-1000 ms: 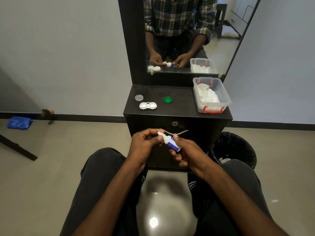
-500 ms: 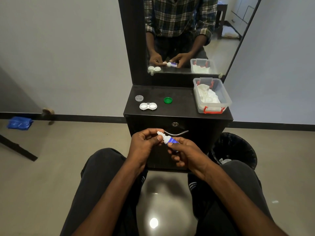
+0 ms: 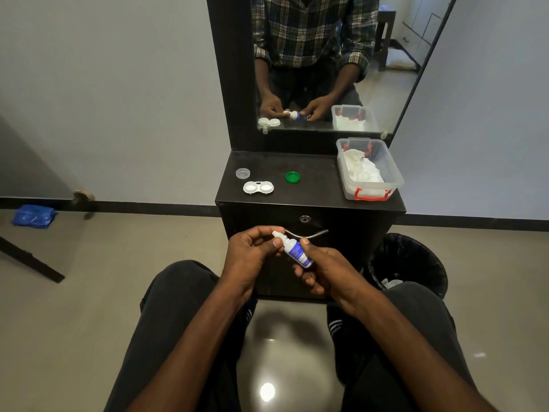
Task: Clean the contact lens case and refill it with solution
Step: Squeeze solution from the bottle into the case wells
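Open white lens case lies flat on cabinet; small blue-labelled bottle tilted, seemingly capped.

The table is dark with a matt top, and its curved handle is shiny metal. The lens case is smooth white plastic; the bin is clear plastic. The floor is glossy.

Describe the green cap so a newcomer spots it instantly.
On the black vanity cabinet top below the mirror, the small round green plastic cap lies alone mid-surface. Left sit the white twin-well lens case and clear lid; it alone is green.

Bare forearms, dark trousers, striped dark socks
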